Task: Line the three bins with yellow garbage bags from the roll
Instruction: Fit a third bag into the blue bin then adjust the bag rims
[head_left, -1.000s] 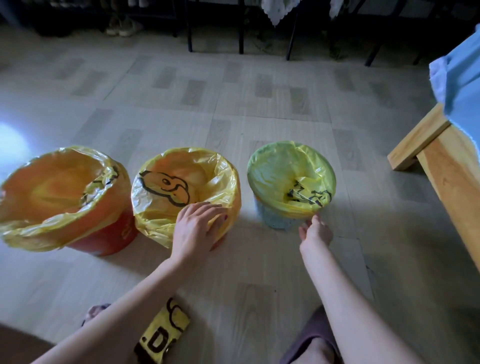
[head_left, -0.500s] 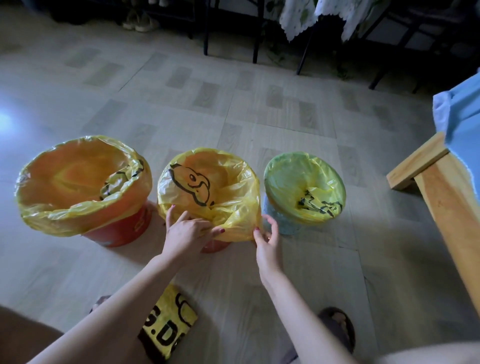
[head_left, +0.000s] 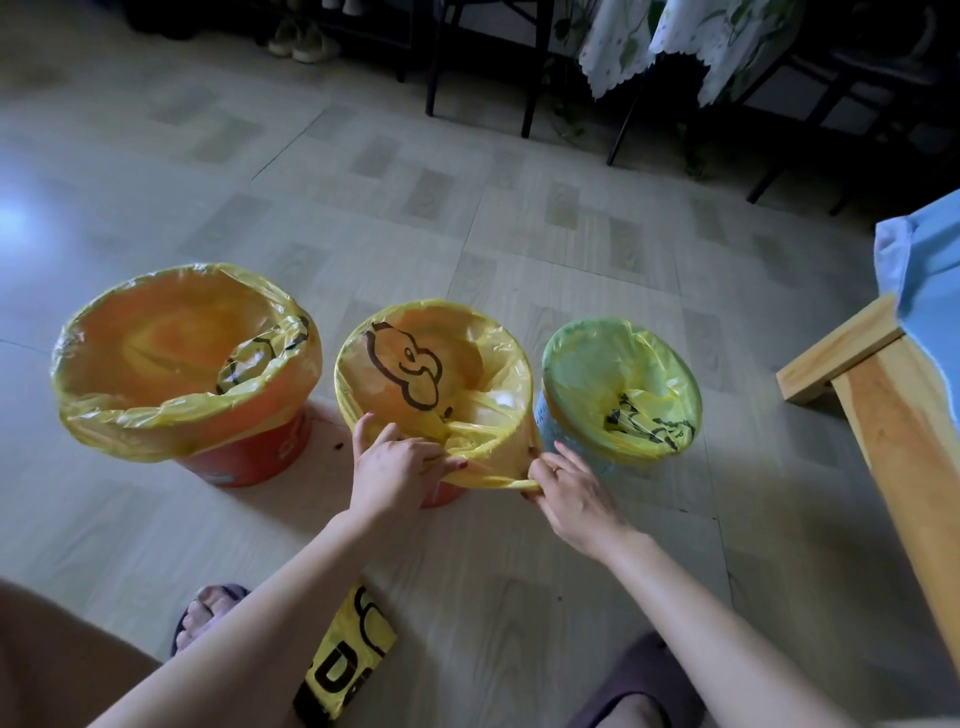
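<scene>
Three bins stand in a row on the floor, each with a yellow bag over its rim. The large orange bin (head_left: 244, 457) is on the left, the middle orange bin (head_left: 441, 496) at centre, the pale blue bin (head_left: 558, 434) on the right. The middle bin's yellow bag (head_left: 467, 374) shows a black duck print. My left hand (head_left: 397, 460) pinches that bag's folded-over edge at the near rim. My right hand (head_left: 569, 488) grips the same edge on the near right side, stretching it into a taut band. The roll of yellow bags (head_left: 345, 657) lies on the floor between my forearms.
A wooden bed frame (head_left: 893, 415) with a blue sheet (head_left: 930, 270) juts in at the right. Dark chair and table legs (head_left: 530, 67) and a patterned cloth stand at the back. My slippered feet (head_left: 208, 613) rest near the bottom edge.
Both hands have come onto the middle bin's bag; the right hand left the blue bin's side. They now pull the bag's lower edge tight across the near rim. The camera has tilted up.
</scene>
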